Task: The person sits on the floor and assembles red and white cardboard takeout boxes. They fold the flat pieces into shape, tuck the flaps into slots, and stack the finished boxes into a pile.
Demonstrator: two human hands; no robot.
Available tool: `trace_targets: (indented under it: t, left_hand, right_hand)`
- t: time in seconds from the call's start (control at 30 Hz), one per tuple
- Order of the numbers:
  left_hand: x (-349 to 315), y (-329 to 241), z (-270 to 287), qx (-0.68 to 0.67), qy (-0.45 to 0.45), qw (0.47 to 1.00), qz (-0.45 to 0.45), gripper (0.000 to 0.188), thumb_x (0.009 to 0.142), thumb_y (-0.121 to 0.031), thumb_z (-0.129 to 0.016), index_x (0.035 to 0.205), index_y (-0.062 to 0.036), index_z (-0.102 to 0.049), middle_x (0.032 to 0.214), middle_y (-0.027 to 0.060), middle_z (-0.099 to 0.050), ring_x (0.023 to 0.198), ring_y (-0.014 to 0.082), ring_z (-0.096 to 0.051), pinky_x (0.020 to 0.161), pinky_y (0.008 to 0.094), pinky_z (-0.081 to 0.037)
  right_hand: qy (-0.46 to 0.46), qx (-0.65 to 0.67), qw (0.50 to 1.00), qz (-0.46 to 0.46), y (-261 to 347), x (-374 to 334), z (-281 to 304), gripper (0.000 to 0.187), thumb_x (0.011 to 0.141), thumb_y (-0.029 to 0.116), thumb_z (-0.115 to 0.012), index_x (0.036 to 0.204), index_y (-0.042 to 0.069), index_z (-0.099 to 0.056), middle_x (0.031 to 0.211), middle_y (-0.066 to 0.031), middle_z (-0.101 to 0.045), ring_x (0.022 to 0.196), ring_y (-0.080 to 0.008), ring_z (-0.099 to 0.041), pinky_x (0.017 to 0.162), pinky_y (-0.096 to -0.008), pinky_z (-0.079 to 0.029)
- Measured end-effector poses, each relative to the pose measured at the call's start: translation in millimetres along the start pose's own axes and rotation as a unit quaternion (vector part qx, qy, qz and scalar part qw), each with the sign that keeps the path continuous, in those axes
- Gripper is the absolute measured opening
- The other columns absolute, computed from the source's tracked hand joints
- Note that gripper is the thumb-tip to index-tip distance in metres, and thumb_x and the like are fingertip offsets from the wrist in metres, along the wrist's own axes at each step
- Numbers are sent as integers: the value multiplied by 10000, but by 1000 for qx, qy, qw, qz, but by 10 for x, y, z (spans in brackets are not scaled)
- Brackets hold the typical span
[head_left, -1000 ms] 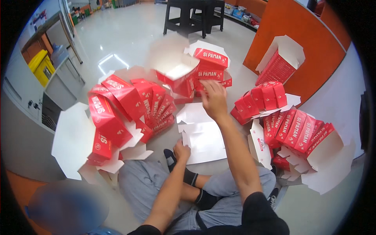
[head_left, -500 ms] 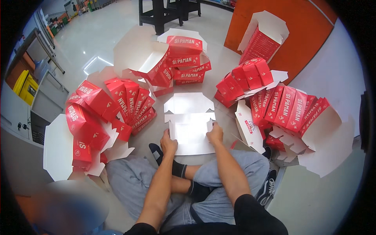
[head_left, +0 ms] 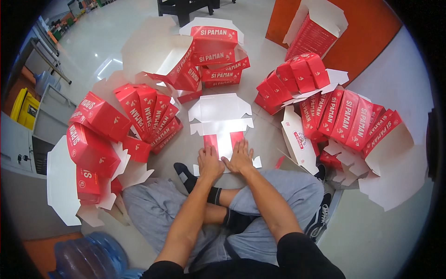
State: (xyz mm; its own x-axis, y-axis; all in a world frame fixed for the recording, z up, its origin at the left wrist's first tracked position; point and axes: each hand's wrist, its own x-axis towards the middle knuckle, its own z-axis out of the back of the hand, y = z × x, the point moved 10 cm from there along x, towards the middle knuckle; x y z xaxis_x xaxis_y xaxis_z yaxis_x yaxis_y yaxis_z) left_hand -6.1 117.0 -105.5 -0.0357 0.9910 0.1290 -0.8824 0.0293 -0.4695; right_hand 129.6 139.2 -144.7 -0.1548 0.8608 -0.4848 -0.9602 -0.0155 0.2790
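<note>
A flat cardboard box blank [head_left: 220,108] lies on the floor in front of my crossed legs, its white inner side up. Both of its side panels are folded inward, so their red printed faces show on top. My left hand [head_left: 210,162] presses flat on the left red panel, fingers stretched forward. On the right panel lies my right hand [head_left: 239,158], also flat with fingers apart. The two thumbs nearly meet near the blank's lower edge. Small white tabs stick out beside each hand.
Folded red-and-white boxes are heaped at left [head_left: 97,149], at far centre [head_left: 216,53] and at right [head_left: 346,118]. One box [head_left: 316,37] stands against an orange panel. A blue water jug [head_left: 90,255] is at lower left, a dark shoe [head_left: 318,218] beside my right knee.
Both side panels have been folded inward, turning red faces up. My hands have moved from the blank's outer edges onto these panels and opened flat. The view has shifted slightly.
</note>
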Motion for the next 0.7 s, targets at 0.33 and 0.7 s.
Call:
trace_targets:
  t: [0.33,0.7]
  left_hand:
    - [3,120,-64,-7,122,991,58,812,787,-340,-783,1400,63,-435,1568,293,-362,1314,455,-429,1112,518,-377]
    - [-453,-126,75,57,178,980,72,717,822,-382,-730,1337,69,-518,1418,303,-513,1318,408,-487,1093,533,-383]
  right_hand:
    - [11,-51,998,-23,85,-1,-8,992,1006,618,-431,1608,-61,-31,1706,-229,16,1581,-369,85,1240,-615,-32]
    - [-11,-40,999,-34,43,3,-9,993,999,628,-445,1618,-35,-42,1711,-209,24,1585,-345,71,1235,-631,-48]
